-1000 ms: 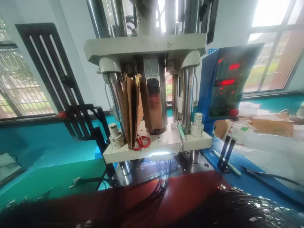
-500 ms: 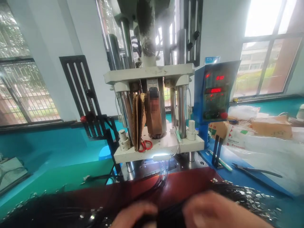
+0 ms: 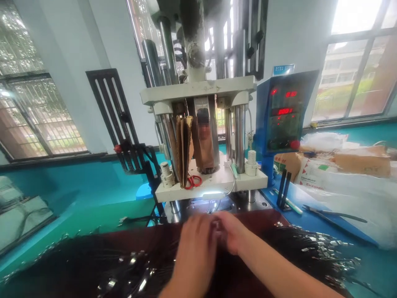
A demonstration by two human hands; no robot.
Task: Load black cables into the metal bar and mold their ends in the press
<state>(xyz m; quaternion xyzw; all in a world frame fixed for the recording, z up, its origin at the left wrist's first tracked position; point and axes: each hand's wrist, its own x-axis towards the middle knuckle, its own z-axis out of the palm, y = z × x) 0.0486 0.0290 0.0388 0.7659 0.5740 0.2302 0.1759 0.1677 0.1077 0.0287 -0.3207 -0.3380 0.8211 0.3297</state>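
My left hand (image 3: pixel 196 238) and my right hand (image 3: pixel 232 231) are close together over the dark red work surface (image 3: pixel 260 219), just in front of the press. The left fingers curl inward and are smeared by motion. Beside them, the right fingers are closed with the thumb side toward the left hand. A small, blurred, shiny bit shows between the hands, too unclear to name. Thin wires (image 3: pixel 214 205) show under the lit lower plate, right behind the fingers. Black cables with shiny metal ends (image 3: pixel 133 260) lie left of the hands, and another cable pile (image 3: pixel 322 248) lies right.
The white press (image 3: pixel 198 89) stands ahead, with cardboard (image 3: pixel 183 149) and red-handled scissors (image 3: pixel 194 181) on its plate. A blue control box (image 3: pixel 285 111) with red digits is at right. Pliers (image 3: pixel 335 213) lie on the blue table, near plastic bags (image 3: pixel 322 178).
Both hands have moved up and forward from the bottom edge toward the press and drawn together. The wires hanging in front of the press are now mostly hidden behind them. The view has shifted slightly.
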